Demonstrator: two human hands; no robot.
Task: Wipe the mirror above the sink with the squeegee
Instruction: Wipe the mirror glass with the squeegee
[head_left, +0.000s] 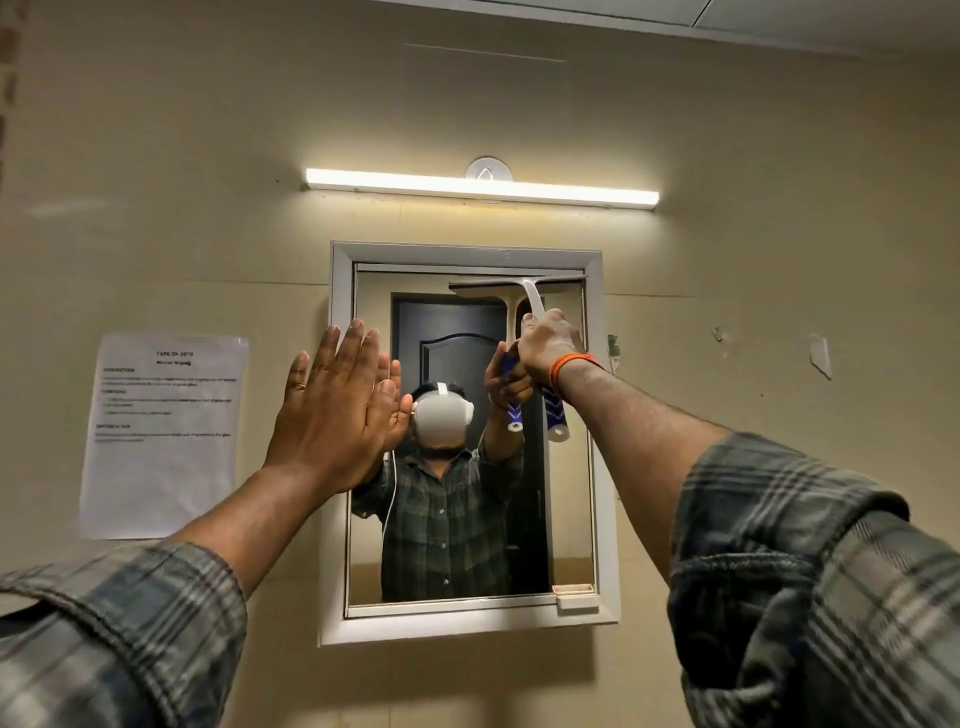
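The mirror (566, 499) hangs on the wall in a white frame. My right hand (550, 340) grips the squeegee (535, 304) by its blue and white handle. Its blade lies flat against the glass at the mirror's top right, just under the frame. My left hand (332, 415) is flat with straight fingers, pressed against the mirror's left edge and frame. The glass reflects both hands, the squeegee and a person in a plaid shirt.
A lit tube light (483, 188) runs above the mirror. A printed paper sheet (161, 436) is taped to the wall on the left. A small pink tab (574, 595) sits at the mirror's lower right corner. The sink is out of view.
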